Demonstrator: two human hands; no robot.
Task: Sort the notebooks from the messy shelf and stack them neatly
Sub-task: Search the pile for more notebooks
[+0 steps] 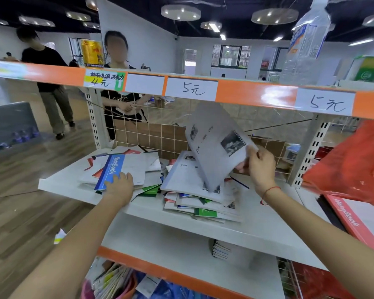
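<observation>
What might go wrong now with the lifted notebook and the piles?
The right hand pinches the grey notebook only at one corner, so it may slip and fall. The right pile is loose and fanned out near the shelf edge; dropping a book there may push some off.

Above the orange price rail stand a clear plastic water bottle and a green box, a red plastic bag hangs below its right end, and two people stand behind it on the wooden floor.
</observation>
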